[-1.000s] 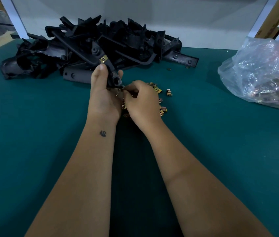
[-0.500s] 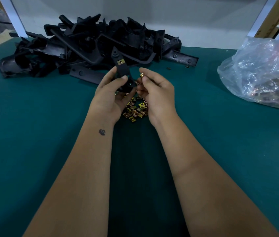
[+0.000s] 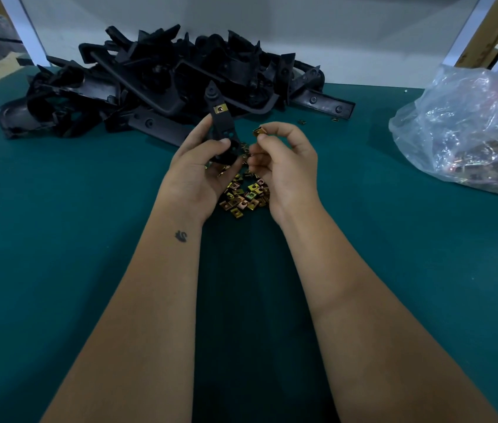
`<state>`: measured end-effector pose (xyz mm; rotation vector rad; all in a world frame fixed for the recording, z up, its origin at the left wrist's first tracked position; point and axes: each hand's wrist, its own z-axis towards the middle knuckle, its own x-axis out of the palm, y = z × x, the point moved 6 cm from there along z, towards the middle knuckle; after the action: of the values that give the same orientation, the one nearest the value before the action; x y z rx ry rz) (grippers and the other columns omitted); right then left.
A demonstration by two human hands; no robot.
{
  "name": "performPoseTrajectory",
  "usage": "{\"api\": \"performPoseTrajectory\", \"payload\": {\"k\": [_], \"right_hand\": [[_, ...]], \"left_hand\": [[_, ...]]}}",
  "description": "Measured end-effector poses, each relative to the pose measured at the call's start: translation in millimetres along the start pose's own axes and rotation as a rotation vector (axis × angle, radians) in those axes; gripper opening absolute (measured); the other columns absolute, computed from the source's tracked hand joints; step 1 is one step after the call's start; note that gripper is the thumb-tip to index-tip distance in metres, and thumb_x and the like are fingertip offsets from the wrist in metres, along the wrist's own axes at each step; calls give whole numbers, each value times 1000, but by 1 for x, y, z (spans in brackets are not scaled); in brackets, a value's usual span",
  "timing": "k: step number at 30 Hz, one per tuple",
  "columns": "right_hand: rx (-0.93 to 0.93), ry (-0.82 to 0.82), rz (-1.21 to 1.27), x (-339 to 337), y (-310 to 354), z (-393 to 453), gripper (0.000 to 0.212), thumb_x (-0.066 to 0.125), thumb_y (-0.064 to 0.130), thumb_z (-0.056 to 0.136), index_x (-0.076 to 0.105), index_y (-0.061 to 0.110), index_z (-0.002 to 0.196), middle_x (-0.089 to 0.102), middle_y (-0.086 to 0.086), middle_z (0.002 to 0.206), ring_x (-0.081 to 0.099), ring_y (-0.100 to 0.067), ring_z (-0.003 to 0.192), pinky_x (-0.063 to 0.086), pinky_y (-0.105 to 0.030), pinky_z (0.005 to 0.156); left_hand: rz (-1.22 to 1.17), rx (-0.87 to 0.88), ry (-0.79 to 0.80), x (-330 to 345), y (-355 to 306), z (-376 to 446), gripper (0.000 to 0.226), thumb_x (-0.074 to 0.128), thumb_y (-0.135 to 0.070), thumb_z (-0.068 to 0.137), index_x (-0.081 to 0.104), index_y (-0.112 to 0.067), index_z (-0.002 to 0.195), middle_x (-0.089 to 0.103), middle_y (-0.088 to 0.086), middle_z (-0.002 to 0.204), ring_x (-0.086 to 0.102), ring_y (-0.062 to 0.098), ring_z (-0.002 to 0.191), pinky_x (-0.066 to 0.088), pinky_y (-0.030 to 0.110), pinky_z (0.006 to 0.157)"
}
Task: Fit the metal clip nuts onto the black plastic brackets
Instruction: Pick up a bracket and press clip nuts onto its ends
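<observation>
My left hand (image 3: pixel 194 175) grips a black plastic bracket (image 3: pixel 221 126) upright above the table, thumb across its lower part. One brass clip nut (image 3: pixel 220 109) sits fitted near the bracket's upper end. My right hand (image 3: pixel 284 166) pinches a loose clip nut (image 3: pixel 260 131) between thumb and forefinger, just right of the bracket and apart from it. A small heap of loose clip nuts (image 3: pixel 243 195) lies on the green table (image 3: pixel 58 239) between and under my hands.
A big pile of black plastic brackets (image 3: pixel 156 87) fills the back of the table. A clear plastic bag (image 3: pixel 467 132) holding more clip nuts lies at the right. Two stray nuts (image 3: pixel 302 121) lie near the pile's right end. A white wall stands behind.
My right hand rose from the nut heap with one clip nut pinched. The left hand turned the bracket upright and brought it toward the middle.
</observation>
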<state>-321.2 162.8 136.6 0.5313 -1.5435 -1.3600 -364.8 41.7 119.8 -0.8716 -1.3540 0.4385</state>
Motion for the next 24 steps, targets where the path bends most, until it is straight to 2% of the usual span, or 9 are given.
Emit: {"api": "performPoseTrajectory", "payload": {"k": [3, 5, 9, 14, 17, 21, 24], "right_hand": [[0, 15, 44, 0, 0, 1, 23, 49, -10, 88, 62, 7, 81, 62, -10, 72, 60, -15, 58, 50, -24, 57], [14, 29, 84, 1, -1, 1, 23, 48, -9, 89, 62, 6, 79, 63, -10, 74, 62, -15, 62, 52, -24, 59], [-6, 23, 15, 0, -1, 3, 18, 59, -9, 87, 63, 8, 82, 62, -11, 80, 61, -13, 66, 53, -27, 66], [-2, 55, -12, 0, -2, 4, 19, 62, -8, 86, 69, 8, 83, 64, -7, 78, 60, -14, 71, 52, -28, 71], [-7, 89, -16, 1, -2, 4, 19, 62, -7, 87, 72, 9, 85, 67, -8, 85, 61, -17, 80, 51, -28, 75], [-9, 113, -26, 3, -3, 4, 20, 62, -6, 87, 70, 12, 91, 64, -14, 93, 60, -23, 88, 51, -32, 80], [0, 106, -43, 3, -4, 5, 20, 63, -6, 86, 69, 12, 93, 61, -12, 90, 59, -24, 87, 51, -38, 86]], "left_hand": [[24, 7, 11, 0, 0, 1, 40, 56, 3, 91, 68, -26, 116, 71, -1, 94, 67, 14, 85, 57, 28, 75], [56, 15, 26, 1, -1, 2, 43, 56, 4, 91, 67, -26, 120, 73, -6, 86, 69, 10, 80, 57, 28, 76], [93, 24, 64, 3, -1, 2, 52, 53, 5, 92, 60, -24, 134, 71, -4, 98, 65, 14, 92, 57, 29, 81], [94, 24, 67, 3, -1, 2, 50, 52, 5, 92, 62, -27, 129, 70, -3, 96, 65, 13, 91, 57, 30, 86], [107, 28, 77, 3, -1, 1, 51, 53, 5, 91, 62, -27, 130, 71, -3, 100, 65, 12, 92, 57, 31, 89], [123, 27, 96, 3, -1, 0, 51, 52, 5, 91, 62, -28, 129, 71, -2, 105, 65, 14, 99, 57, 29, 84], [141, 32, 104, 4, -2, 0, 52, 51, 6, 91, 62, -28, 129, 70, -2, 106, 65, 13, 96, 56, 27, 81]]}}
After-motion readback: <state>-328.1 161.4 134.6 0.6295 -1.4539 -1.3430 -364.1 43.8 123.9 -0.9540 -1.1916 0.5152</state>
